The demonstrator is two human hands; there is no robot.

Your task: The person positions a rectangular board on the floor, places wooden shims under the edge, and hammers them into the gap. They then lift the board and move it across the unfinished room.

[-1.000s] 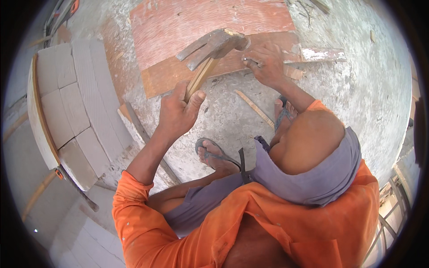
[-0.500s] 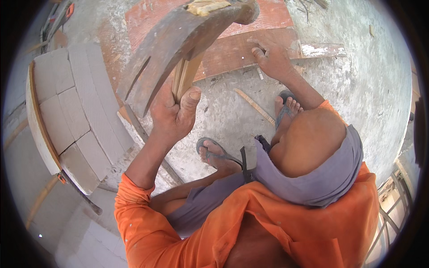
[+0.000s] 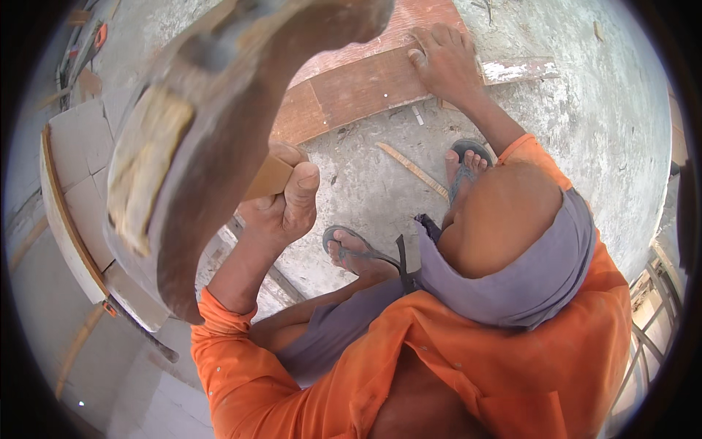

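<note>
L hand (image 3: 281,208) gripping hammer (image 3: 219,124) by hndl; R hand (image 3: 450,69) on brown board (image 3: 365,88), fingers splayed; thin wood strip (image 3: 413,171) nr board.

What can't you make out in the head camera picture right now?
All in the head view:
- Claw hammer head: blurred, and cut off by the top edge.
- Wooden handle: mostly hidden by the hammer head and the left hand.
- Reddish plywood sheet: cut off by the top edge, partly behind the hammer head.
- Pale dot on the brown board: too small to identify.
</note>
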